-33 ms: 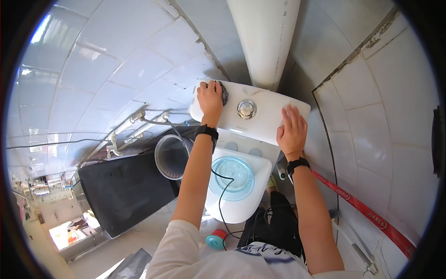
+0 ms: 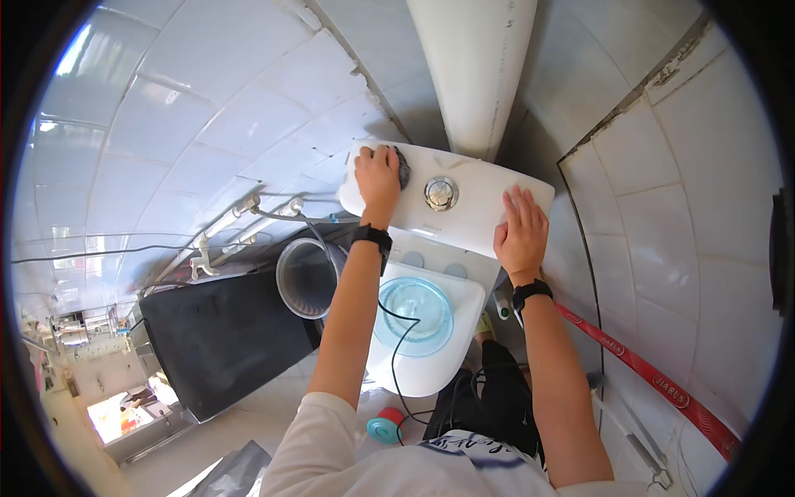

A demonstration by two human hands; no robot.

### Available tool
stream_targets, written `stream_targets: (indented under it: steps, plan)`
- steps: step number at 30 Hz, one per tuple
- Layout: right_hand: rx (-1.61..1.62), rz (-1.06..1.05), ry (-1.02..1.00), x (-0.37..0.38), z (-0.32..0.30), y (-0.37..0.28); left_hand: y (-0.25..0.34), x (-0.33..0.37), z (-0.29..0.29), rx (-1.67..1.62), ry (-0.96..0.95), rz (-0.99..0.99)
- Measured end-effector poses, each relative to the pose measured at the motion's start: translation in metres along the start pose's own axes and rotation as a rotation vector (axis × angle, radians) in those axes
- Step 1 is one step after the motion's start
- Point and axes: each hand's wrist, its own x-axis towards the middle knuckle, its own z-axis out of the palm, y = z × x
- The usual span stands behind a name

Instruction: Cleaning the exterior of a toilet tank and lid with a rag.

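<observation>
A white toilet tank lid lies across the top of the tank, with a round chrome flush button set in its middle. My left hand is closed over a dark grey scouring pad, pressing it on the lid's left end; most of the pad hides under my fingers. At the lid's right end, my right hand rests flat, fingers stretched out, holding nothing. Below, a clear bluish basin of water stands on the white toilet seat cover.
A thick white pipe rises behind the tank. To the left are a grey bucket, a dark appliance top and wall taps. A red pole leans at right. A black cable hangs over the basin.
My left hand and the scouring pad have shifted very slightly to the right and toward me. My right hand stays in place on the lid.
</observation>
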Motion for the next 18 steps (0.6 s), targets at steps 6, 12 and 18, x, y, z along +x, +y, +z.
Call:
stream_targets:
  steps: [6, 12, 18]
  plan:
    - [-0.024, 0.007, 0.013, -0.001, -0.002, 0.008, 0.028, -0.042, 0.0, -0.058, -0.02, 0.007]
    - [0.0, -0.005, 0.021, -0.001, 0.001, 0.001, 0.022, 0.01, 0.017, -0.002, -0.063, 0.079]
    - [-0.015, 0.001, 0.011, -0.001, 0.001, 0.007, 0.036, -0.021, 0.001, -0.052, -0.118, 0.045]
